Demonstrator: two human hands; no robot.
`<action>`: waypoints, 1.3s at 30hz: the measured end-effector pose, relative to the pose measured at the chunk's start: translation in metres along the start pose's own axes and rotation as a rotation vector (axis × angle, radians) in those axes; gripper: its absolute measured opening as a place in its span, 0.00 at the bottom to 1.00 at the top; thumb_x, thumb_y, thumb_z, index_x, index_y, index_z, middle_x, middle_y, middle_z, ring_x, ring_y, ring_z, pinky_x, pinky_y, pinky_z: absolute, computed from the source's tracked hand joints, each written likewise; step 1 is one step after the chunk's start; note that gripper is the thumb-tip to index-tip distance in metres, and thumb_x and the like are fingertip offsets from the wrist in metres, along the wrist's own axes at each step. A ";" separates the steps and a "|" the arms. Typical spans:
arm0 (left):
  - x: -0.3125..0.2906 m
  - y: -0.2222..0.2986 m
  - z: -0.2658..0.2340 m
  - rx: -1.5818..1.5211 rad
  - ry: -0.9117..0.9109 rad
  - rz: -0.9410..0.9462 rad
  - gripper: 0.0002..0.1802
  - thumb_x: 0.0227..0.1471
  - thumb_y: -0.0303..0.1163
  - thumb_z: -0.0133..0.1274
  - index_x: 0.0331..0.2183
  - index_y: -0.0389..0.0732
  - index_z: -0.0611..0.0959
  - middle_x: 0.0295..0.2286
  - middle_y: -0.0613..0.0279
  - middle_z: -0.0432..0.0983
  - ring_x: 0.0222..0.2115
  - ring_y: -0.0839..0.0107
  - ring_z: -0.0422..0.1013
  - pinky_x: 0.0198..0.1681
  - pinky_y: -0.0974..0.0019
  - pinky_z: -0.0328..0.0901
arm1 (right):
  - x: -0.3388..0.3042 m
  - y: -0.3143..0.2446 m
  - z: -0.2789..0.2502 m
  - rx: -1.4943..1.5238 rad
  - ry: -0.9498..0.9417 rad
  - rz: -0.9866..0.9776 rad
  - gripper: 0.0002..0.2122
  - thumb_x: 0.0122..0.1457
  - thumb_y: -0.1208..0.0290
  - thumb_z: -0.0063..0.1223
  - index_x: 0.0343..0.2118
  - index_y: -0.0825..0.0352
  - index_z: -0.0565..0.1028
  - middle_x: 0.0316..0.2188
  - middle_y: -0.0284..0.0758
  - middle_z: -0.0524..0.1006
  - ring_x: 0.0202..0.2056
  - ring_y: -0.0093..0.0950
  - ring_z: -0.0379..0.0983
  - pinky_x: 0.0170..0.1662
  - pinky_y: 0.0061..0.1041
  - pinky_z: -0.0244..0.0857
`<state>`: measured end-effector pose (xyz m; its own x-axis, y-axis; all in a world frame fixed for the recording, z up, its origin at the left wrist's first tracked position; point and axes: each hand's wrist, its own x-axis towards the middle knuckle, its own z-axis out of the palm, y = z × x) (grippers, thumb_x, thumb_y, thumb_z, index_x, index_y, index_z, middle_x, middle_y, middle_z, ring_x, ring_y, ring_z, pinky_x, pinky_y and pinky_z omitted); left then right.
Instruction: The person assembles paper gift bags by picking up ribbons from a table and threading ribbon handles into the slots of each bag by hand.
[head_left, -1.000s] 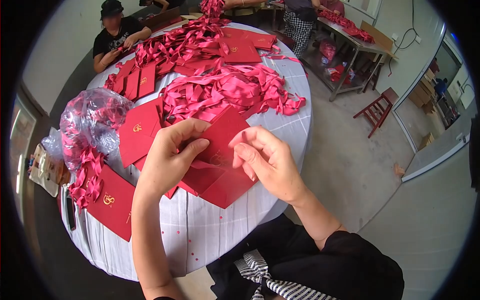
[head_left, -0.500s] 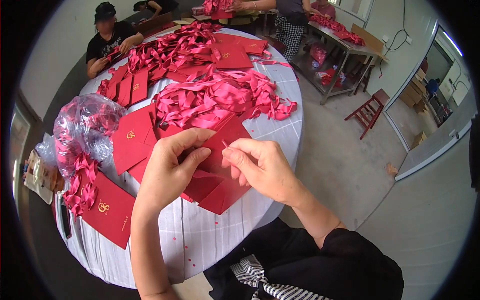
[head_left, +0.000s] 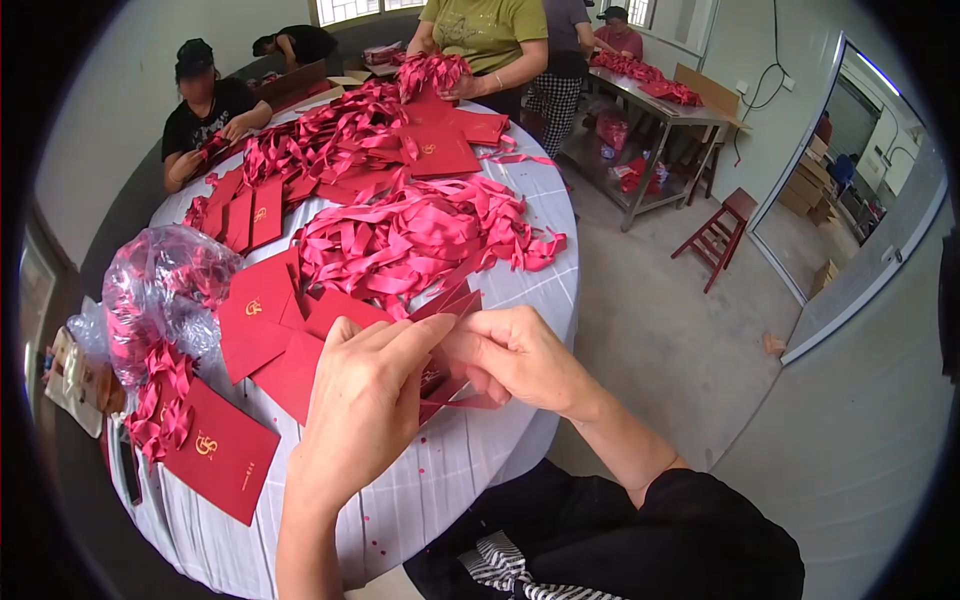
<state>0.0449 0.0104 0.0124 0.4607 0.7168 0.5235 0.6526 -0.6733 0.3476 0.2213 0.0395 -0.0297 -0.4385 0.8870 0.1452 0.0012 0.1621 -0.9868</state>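
Just above the near side of the table, my left hand [head_left: 370, 400] is closed at the edge of a red paper bag [head_left: 455, 300]. My right hand [head_left: 520, 358] meets it there, its thumb and fingers pinched together at the bag's opening. What lies between the right fingertips is hidden by the left fingers. A strip of pink ribbon [head_left: 482, 401] shows below the right fingers. Beyond my hands lies a big heap of pink ribbons [head_left: 410, 235]. Flat red bags [head_left: 258, 315] with gold emblems overlap to the left of my left hand.
A round table with a white cloth [head_left: 480, 455] carries everything. At its left stand a clear plastic bag [head_left: 170, 285] and a red bag with ribbons [head_left: 225, 450]. Co-workers [head_left: 210, 110] handle more ribbons across the table. A red stool [head_left: 718, 235] stands on the floor at right.
My left hand has turned over toward the right and now meets my right hand at the bag. The ribbon end seen in my right fingers is now hidden. The view has tilted up.
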 end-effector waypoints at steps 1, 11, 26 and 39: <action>0.000 0.001 -0.001 0.019 -0.004 0.001 0.19 0.40 0.16 0.50 0.39 0.37 0.77 0.22 0.57 0.73 0.24 0.62 0.69 0.29 0.62 0.54 | 0.000 -0.001 0.000 0.004 -0.004 0.013 0.14 0.62 0.69 0.46 0.21 0.71 0.72 0.11 0.31 0.69 0.12 0.16 0.64 0.15 0.17 0.57; -0.001 0.009 -0.001 -0.009 -0.049 -0.138 0.13 0.45 0.19 0.52 0.37 0.36 0.73 0.29 0.58 0.76 0.28 0.60 0.70 0.37 0.63 0.59 | 0.002 0.004 -0.010 -0.609 0.254 -0.659 0.18 0.43 0.80 0.64 0.38 0.67 0.70 0.35 0.34 0.69 0.36 0.29 0.68 0.39 0.25 0.65; -0.002 0.012 0.004 0.042 -0.042 -0.131 0.17 0.44 0.16 0.53 0.38 0.36 0.70 0.30 0.55 0.77 0.33 0.55 0.69 0.39 0.61 0.61 | 0.073 -0.053 -0.050 -0.784 -0.748 -0.215 0.09 0.53 0.69 0.51 0.29 0.70 0.79 0.21 0.36 0.73 0.28 0.28 0.68 0.34 0.29 0.61; -0.002 0.011 0.008 0.039 -0.011 -0.108 0.10 0.44 0.15 0.51 0.32 0.35 0.73 0.26 0.54 0.74 0.26 0.58 0.68 0.31 0.61 0.59 | 0.096 -0.071 -0.033 -0.889 -0.869 -0.077 0.08 0.48 0.69 0.56 0.28 0.67 0.80 0.23 0.32 0.78 0.27 0.22 0.71 0.32 0.27 0.64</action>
<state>0.0560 0.0035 0.0089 0.3922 0.7871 0.4761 0.7218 -0.5842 0.3711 0.2083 0.1272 0.0564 -0.9128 0.3376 -0.2299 0.4083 0.7375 -0.5380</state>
